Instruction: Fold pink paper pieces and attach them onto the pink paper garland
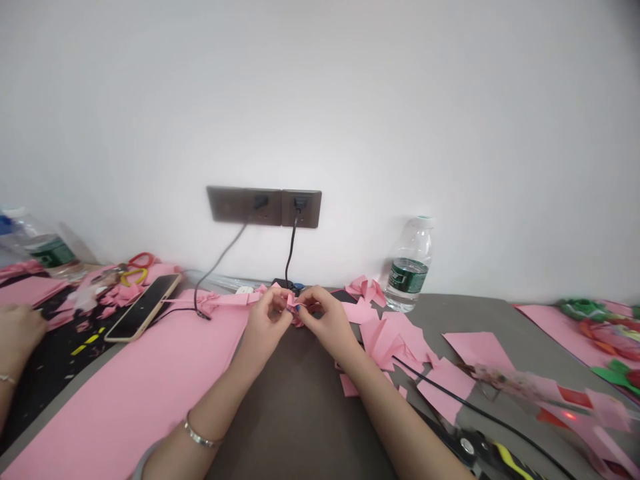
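Note:
My left hand [267, 325] and my right hand [326, 321] meet in front of the wall, above the grey table. Both are closed in a pinch, fingertips nearly touching, around a small folded piece of pink paper [291, 301]. My fingers cover most of it, so its full shape is hidden. A large pink paper sheet [150, 393] lies left of my left forearm. Crumpled and cut pink paper scraps [390, 340] spread just beyond my right wrist.
A water bottle [409, 267] stands by the wall. Left are a phone [145, 307], scissors [134, 275] and another person's hand [20, 333]. A black cable [470, 405] and black-and-yellow tool [505, 460] lie right. Above, plugs sit in wall sockets [301, 217].

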`<state>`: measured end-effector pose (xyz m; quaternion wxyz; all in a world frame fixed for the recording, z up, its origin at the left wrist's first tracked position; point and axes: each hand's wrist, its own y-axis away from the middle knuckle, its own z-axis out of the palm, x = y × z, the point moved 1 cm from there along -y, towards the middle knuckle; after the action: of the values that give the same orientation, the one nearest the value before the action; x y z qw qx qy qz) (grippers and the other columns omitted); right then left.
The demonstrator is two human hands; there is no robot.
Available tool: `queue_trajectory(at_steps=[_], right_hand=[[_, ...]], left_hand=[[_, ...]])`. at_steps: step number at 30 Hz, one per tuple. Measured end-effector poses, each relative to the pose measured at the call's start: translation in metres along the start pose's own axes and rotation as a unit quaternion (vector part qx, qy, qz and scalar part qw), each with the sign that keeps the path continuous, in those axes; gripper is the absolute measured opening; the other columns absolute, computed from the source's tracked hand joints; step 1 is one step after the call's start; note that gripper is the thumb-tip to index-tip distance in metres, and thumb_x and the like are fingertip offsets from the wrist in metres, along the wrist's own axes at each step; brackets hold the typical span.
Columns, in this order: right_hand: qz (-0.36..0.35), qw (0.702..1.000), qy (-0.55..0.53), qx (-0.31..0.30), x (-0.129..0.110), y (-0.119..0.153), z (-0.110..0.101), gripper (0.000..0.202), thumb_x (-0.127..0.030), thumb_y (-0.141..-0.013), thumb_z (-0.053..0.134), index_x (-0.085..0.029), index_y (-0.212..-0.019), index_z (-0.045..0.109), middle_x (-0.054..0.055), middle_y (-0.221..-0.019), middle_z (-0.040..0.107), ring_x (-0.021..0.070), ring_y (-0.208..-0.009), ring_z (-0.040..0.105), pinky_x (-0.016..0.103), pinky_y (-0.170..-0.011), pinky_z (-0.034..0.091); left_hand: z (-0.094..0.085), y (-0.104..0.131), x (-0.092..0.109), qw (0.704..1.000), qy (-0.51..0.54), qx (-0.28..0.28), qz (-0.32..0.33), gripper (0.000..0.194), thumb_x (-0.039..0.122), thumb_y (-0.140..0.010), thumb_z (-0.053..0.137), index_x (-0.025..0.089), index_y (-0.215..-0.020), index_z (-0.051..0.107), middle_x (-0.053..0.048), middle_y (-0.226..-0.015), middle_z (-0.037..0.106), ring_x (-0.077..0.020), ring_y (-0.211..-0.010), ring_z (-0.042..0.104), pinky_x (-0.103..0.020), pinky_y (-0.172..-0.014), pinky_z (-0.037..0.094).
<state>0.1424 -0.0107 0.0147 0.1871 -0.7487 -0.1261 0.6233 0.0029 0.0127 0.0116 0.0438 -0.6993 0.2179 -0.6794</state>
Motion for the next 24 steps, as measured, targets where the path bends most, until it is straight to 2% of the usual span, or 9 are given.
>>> queue_trajectory(at_steps=[6,11,16,21,24], right_hand=[[-0.002,1.0,0.026,-0.007,0.0,0.0,-0.002,0.01,-0.021,-0.083,0.055,-0.021,-0.076,0.062,0.001,-0.075,0.062,0.0157,-0.064,0.062,0.027,-0.059,0.053],[-0.014,0.997,0.068,0.013,0.003,0.0,-0.002,0.011,-0.017,-0.082,0.055,-0.021,-0.073,0.06,0.0,-0.072,0.063,0.0163,-0.065,0.062,0.028,-0.062,0.051],[-0.01,0.998,0.059,-0.004,0.003,-0.001,-0.002,0.011,-0.018,-0.083,0.054,-0.02,-0.075,0.061,0.001,-0.072,0.063,0.0169,-0.065,0.062,0.029,-0.061,0.051],[0.002,0.999,0.024,-0.022,0.0,-0.001,-0.002,0.011,-0.019,-0.086,0.051,-0.02,-0.08,0.059,0.0,-0.074,0.062,0.0153,-0.061,0.061,0.028,-0.06,0.052],[-0.007,0.999,0.043,-0.03,-0.002,0.0,-0.001,0.011,-0.017,-0.086,0.051,-0.021,-0.08,0.059,0.0,-0.073,0.061,0.0157,-0.062,0.062,0.029,-0.062,0.051]], left_hand=[[0.001,0.0,0.002,1.0,0.007,0.004,-0.007,0.018,0.019,-0.076,0.059,0.019,-0.094,0.062,0.001,-0.075,0.062,-0.0144,-0.071,0.062,-0.026,-0.068,0.051],[-0.001,0.001,-0.002,1.0,-0.029,0.005,0.001,0.024,0.02,-0.077,0.06,0.019,-0.101,0.066,-0.005,-0.092,0.066,-0.017,-0.083,0.063,-0.03,-0.073,0.055],[-0.003,0.0,-0.006,0.999,-0.047,0.005,0.016,0.017,0.024,-0.078,0.063,0.019,-0.092,0.071,-0.008,-0.099,0.068,-0.0216,-0.095,0.064,-0.033,-0.077,0.056],[-0.004,-0.002,-0.008,0.999,0.027,0.0,-0.037,0.024,0.023,-0.075,0.065,0.017,-0.099,0.067,-0.007,-0.095,0.071,-0.0191,-0.085,0.067,-0.034,-0.077,0.055],[-0.003,-0.002,-0.006,0.999,0.009,0.006,-0.038,0.021,0.021,-0.075,0.063,0.017,-0.095,0.067,-0.007,-0.093,0.07,-0.0187,-0.083,0.066,-0.032,-0.075,0.055]])
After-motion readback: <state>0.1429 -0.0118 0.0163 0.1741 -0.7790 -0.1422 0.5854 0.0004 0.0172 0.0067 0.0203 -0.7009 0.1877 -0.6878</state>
